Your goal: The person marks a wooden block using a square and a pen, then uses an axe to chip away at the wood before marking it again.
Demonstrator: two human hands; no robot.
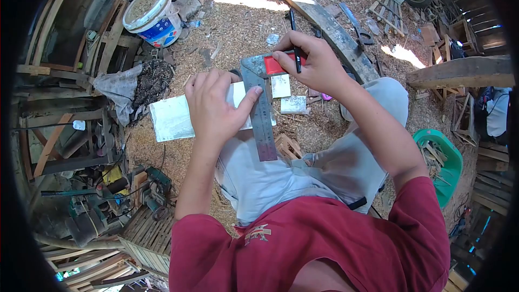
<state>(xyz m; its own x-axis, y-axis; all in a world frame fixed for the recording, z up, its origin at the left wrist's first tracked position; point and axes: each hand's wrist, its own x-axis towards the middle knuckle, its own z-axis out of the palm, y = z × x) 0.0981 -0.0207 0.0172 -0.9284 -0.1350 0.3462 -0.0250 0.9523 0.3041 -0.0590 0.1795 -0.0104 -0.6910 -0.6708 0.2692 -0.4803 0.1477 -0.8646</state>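
Note:
A white, rectangular board (172,119) lies across my left thigh. On it rests a try square with a steel blade (261,121) and a red-marked stock (274,65). My left hand (216,103) is closed over the board, its thumb pressing on the blade. A black pen (298,60) slants between the fingers of my right hand (313,62), which is closed at the stock of the square. Just beyond the board, two small whitish pieces (280,86) (293,105) sit near the ground, their support partly hidden.
Wood shavings (227,27) cover the ground. A white bucket (154,16) stands at the far left, and a green basin (453,165) with wood scraps at the right. A long plank (330,27) and a handsaw (357,24) lie ahead. Power tools (157,189) are at the left.

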